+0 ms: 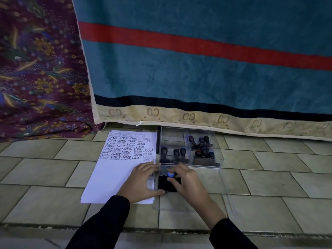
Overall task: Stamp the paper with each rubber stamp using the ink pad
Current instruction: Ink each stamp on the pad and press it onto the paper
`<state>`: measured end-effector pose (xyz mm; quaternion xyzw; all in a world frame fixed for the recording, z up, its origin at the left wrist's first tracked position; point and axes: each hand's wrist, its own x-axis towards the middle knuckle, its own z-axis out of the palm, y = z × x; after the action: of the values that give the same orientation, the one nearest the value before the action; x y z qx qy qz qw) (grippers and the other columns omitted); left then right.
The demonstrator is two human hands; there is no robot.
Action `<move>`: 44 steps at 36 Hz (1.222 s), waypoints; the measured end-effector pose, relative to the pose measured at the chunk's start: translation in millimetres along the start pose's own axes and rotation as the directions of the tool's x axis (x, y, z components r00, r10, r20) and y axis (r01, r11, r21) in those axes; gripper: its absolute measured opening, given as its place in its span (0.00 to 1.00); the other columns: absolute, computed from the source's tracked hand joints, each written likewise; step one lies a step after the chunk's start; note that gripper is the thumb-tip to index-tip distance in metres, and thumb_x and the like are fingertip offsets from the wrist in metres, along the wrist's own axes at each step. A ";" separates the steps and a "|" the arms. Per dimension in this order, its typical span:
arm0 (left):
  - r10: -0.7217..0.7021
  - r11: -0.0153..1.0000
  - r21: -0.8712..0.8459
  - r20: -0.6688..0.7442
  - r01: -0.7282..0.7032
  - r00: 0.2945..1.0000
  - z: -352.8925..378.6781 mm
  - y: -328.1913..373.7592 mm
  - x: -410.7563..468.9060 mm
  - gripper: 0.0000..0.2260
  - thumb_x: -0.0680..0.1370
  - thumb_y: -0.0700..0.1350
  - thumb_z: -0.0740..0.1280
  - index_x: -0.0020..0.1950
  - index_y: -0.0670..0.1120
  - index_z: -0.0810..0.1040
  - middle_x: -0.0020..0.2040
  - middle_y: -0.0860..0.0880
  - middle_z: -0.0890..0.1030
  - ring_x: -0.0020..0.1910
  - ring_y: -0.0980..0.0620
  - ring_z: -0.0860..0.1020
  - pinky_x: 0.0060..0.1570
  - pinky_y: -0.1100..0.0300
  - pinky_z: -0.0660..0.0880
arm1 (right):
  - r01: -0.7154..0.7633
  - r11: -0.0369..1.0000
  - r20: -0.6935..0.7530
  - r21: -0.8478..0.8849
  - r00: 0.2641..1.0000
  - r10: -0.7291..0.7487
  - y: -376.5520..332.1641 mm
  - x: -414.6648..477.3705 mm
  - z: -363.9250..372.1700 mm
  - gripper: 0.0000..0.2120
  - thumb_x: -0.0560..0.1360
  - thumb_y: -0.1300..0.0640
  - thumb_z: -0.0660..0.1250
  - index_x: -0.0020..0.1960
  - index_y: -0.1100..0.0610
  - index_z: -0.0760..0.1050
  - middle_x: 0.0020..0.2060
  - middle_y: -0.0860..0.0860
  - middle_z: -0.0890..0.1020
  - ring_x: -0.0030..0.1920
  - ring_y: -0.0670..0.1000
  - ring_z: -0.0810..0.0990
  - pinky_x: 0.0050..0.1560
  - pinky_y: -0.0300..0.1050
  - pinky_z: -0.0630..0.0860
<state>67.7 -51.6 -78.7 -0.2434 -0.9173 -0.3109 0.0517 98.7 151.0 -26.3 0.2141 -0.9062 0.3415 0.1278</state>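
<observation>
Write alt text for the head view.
The right hand holds a blue-capped black rubber stamp on a black rectangular ink pad that the left hand steadies. A partly stamped white paper sheet lies beside it, a clear plastic stamp box behind.

One head-worn wide-angle camera looks forward and down at the tiled floor point(45, 169). It sits close above the left hand point(142, 182) and right hand point(190, 184), framed low centre.

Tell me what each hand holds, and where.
Right hand pinches a stamp by its blue-topped handle, over the ink pad. Left hand holds nothing, resting on the paper.
</observation>
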 end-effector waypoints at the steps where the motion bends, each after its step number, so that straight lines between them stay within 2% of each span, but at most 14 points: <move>1: -0.003 1.000 -0.003 -0.003 0.003 1.000 0.0 0.0 0.1 0.36 0.63 0.72 0.68 0.67 0.56 0.71 0.68 0.63 0.69 0.69 0.64 0.60 0.71 0.57 0.57 | 0.004 1.000 -0.002 -0.005 1.000 -0.004 -1.1 -0.6 1.4 0.08 0.71 0.60 0.70 0.50 0.58 0.78 0.44 0.52 0.81 0.44 0.49 0.79 0.47 0.40 0.75; 4: -0.003 1.000 -0.010 -0.008 0.003 1.000 1.1 -0.3 0.4 0.35 0.63 0.70 0.69 0.66 0.56 0.72 0.68 0.64 0.69 0.69 0.64 0.61 0.70 0.57 0.57 | 0.007 1.000 0.004 -0.011 1.000 -0.007 -3.2 -3.3 3.4 0.07 0.71 0.61 0.71 0.48 0.58 0.77 0.44 0.53 0.81 0.45 0.49 0.80 0.47 0.37 0.74; 7: -0.010 1.000 -0.024 -0.014 0.010 1.000 1.5 -1.0 0.7 0.35 0.63 0.71 0.69 0.65 0.55 0.73 0.68 0.64 0.69 0.69 0.63 0.62 0.70 0.57 0.58 | 0.015 1.000 0.034 -0.019 0.999 -0.014 -3.1 -6.4 1.7 0.07 0.70 0.61 0.72 0.47 0.58 0.78 0.44 0.52 0.81 0.45 0.49 0.80 0.47 0.42 0.78; 12: -0.004 1.000 -0.010 0.001 0.004 1.000 1.8 -1.9 -0.4 0.37 0.62 0.74 0.66 0.66 0.56 0.72 0.68 0.63 0.69 0.69 0.62 0.62 0.70 0.58 0.57 | -0.056 0.998 -0.005 0.032 0.998 0.056 -0.6 -1.9 1.2 0.07 0.69 0.61 0.72 0.46 0.58 0.77 0.43 0.53 0.81 0.44 0.51 0.82 0.46 0.49 0.81; 16: -0.023 0.999 -0.040 0.029 0.024 0.999 -2.4 1.4 0.8 0.33 0.65 0.70 0.67 0.65 0.57 0.72 0.67 0.63 0.69 0.68 0.63 0.63 0.70 0.56 0.59 | -0.040 0.999 0.006 0.023 0.999 0.040 -4.5 -7.6 1.1 0.07 0.69 0.62 0.73 0.46 0.60 0.78 0.44 0.53 0.81 0.46 0.50 0.81 0.48 0.48 0.81; 19: -0.102 0.973 -0.204 0.034 0.107 0.994 -10.5 0.4 0.4 0.26 0.69 0.66 0.66 0.65 0.61 0.71 0.67 0.65 0.68 0.71 0.64 0.60 0.71 0.57 0.58 | -0.043 0.999 -0.009 0.021 0.999 0.043 -4.0 -10.9 1.7 0.08 0.70 0.63 0.72 0.48 0.60 0.78 0.46 0.54 0.81 0.49 0.50 0.82 0.51 0.46 0.80; 21: -0.154 0.952 -0.271 -0.029 0.140 0.988 -18.3 -6.1 -1.0 0.20 0.74 0.63 0.63 0.65 0.62 0.71 0.69 0.62 0.69 0.72 0.63 0.59 0.71 0.55 0.58 | -0.067 0.998 -0.002 0.013 0.998 0.067 -4.3 -10.6 2.3 0.10 0.71 0.62 0.71 0.52 0.59 0.78 0.49 0.53 0.81 0.51 0.50 0.81 0.54 0.45 0.79; 24: -0.184 0.978 -0.133 -0.210 0.158 0.960 -29.3 -23.6 -2.7 0.15 0.78 0.56 0.59 0.64 0.57 0.73 0.68 0.57 0.73 0.72 0.56 0.63 0.70 0.48 0.62 | -0.079 0.997 -0.008 0.017 0.997 0.079 -6.5 -7.5 1.0 0.13 0.72 0.62 0.70 0.56 0.59 0.78 0.50 0.53 0.80 0.50 0.50 0.81 0.55 0.42 0.79; 26: -0.203 0.977 0.007 -0.276 0.213 0.939 -34.0 -37.5 -4.0 0.15 0.78 0.52 0.58 0.64 0.54 0.74 0.68 0.53 0.74 0.72 0.52 0.64 0.72 0.46 0.58 | -0.075 0.996 -0.039 0.043 0.996 0.077 -10.8 -3.3 0.0 0.12 0.72 0.62 0.70 0.56 0.59 0.78 0.49 0.53 0.80 0.47 0.48 0.80 0.53 0.36 0.78; 28: -0.277 0.947 0.086 -0.271 0.310 0.922 -35.2 -48.1 -6.9 0.15 0.79 0.48 0.60 0.65 0.52 0.73 0.70 0.52 0.72 0.74 0.51 0.61 0.74 0.45 0.52 | -0.071 0.994 -0.063 0.081 0.995 0.076 -17.3 2.2 0.6 0.12 0.72 0.62 0.70 0.56 0.59 0.78 0.49 0.53 0.80 0.46 0.47 0.80 0.52 0.29 0.76; 29: -0.317 0.930 0.105 -0.255 0.352 0.913 -33.9 -51.6 -8.7 0.15 0.79 0.47 0.61 0.66 0.51 0.72 0.71 0.52 0.70 0.75 0.51 0.59 0.74 0.45 0.49 | -0.065 0.993 -0.065 0.097 0.995 0.071 -20.8 4.9 2.3 0.12 0.72 0.62 0.70 0.55 0.59 0.78 0.49 0.53 0.81 0.46 0.47 0.81 0.51 0.29 0.77; 32: -0.367 0.905 0.136 -0.228 0.403 0.902 -28.9 -53.4 -13.6 0.17 0.80 0.47 0.60 0.69 0.50 0.70 0.74 0.52 0.66 0.76 0.51 0.56 0.74 0.45 0.46 | -0.044 0.993 -0.040 0.111 0.998 0.049 -30.0 12.4 10.6 0.12 0.72 0.61 0.71 0.55 0.60 0.78 0.50 0.54 0.81 0.45 0.50 0.82 0.50 0.38 0.79; 37: -0.372 0.898 0.152 -0.239 0.413 0.897 -25.0 -53.0 -15.4 0.18 0.80 0.48 0.59 0.71 0.50 0.68 0.74 0.52 0.66 0.76 0.52 0.57 0.74 0.45 0.47 | -0.057 0.992 0.021 0.113 0.998 0.055 -35.6 22.5 28.5 0.13 0.73 0.62 0.70 0.57 0.61 0.78 0.51 0.56 0.80 0.47 0.51 0.82 0.52 0.42 0.79; 44: -0.366 0.902 0.144 -0.242 0.406 0.899 -25.1 -55.9 -15.0 0.18 0.80 0.48 0.59 0.70 0.51 0.68 0.74 0.53 0.66 0.75 0.53 0.57 0.74 0.46 0.47 | -0.073 0.992 0.087 0.103 0.994 0.064 -38.0 31.1 38.5 0.14 0.74 0.62 0.68 0.59 0.61 0.77 0.52 0.56 0.80 0.50 0.51 0.81 0.55 0.42 0.78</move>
<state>52.6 -111.2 -92.7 -0.0158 -0.9623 -0.2494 0.1078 86.2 90.1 -21.4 0.2035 -0.8981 0.3841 0.0667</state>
